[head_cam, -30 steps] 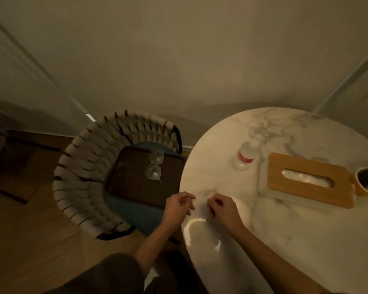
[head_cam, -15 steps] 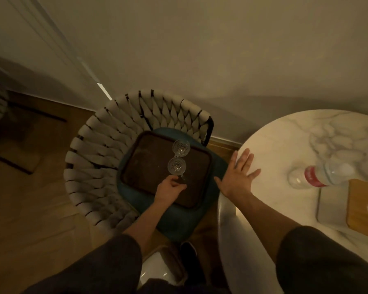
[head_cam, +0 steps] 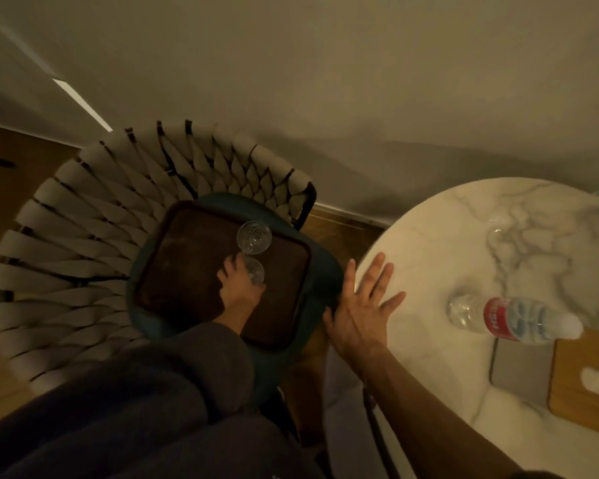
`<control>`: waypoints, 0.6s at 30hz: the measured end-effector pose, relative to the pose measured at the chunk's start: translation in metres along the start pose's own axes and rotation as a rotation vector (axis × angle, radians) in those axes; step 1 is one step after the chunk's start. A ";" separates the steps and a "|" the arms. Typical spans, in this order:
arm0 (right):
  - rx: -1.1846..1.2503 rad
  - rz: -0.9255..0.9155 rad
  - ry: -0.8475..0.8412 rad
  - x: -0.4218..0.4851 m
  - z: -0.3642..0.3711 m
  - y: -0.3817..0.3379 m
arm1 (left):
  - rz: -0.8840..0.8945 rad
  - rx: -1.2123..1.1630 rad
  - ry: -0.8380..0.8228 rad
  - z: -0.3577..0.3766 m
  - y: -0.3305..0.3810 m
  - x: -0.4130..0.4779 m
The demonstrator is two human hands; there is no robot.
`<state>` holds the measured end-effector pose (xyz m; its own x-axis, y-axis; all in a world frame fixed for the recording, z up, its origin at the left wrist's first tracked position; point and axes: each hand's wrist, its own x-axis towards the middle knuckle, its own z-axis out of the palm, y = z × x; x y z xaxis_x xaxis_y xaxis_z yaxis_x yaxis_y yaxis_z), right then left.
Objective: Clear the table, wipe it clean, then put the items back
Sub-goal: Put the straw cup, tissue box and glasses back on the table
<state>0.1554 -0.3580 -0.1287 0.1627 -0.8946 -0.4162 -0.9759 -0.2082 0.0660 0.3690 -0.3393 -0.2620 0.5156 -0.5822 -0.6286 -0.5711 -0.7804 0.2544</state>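
A dark brown tray [head_cam: 187,264] lies on the blue seat cushion of a woven chair [head_cam: 83,236]. Two clear glasses stand on it: the far glass [head_cam: 254,236] is free, and my left hand [head_cam: 237,288] grips the near glass [head_cam: 255,270]. My right hand [head_cam: 363,305] rests flat with spread fingers on the left edge of the round marble table [head_cam: 464,250]. On the table stands a water bottle [head_cam: 512,318] with a red label, and a wood-topped tissue box [head_cam: 574,378] sits at the right edge.
The chair stands against a beige wall, close to the left of the table. Wooden floor shows to the left and between chair and table. My dark sleeve [head_cam: 135,392] fills the lower left.
Both hands left the table's front edge. My left hand reached across to the tray and took hold of the near glass; my right hand spread flat on the table edge. The view swung left.
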 end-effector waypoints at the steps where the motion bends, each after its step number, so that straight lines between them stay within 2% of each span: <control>1: -0.007 -0.007 0.001 0.000 0.002 0.001 | -0.022 -0.005 -0.014 0.003 -0.001 0.003; 10: -0.025 -0.028 0.003 0.002 0.000 0.000 | -0.066 -0.091 -0.036 0.005 -0.004 0.010; 13: -0.038 -0.028 -0.022 0.001 -0.005 0.000 | 0.009 -0.121 -0.046 -0.004 -0.006 -0.016; 18: -0.050 -0.013 -0.104 0.000 -0.014 0.000 | 0.258 -0.170 -0.022 -0.032 -0.013 -0.090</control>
<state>0.1579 -0.3635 -0.1165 0.1569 -0.8461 -0.5093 -0.9648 -0.2415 0.1039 0.3504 -0.2841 -0.1845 0.3529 -0.7623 -0.5426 -0.5654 -0.6358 0.5254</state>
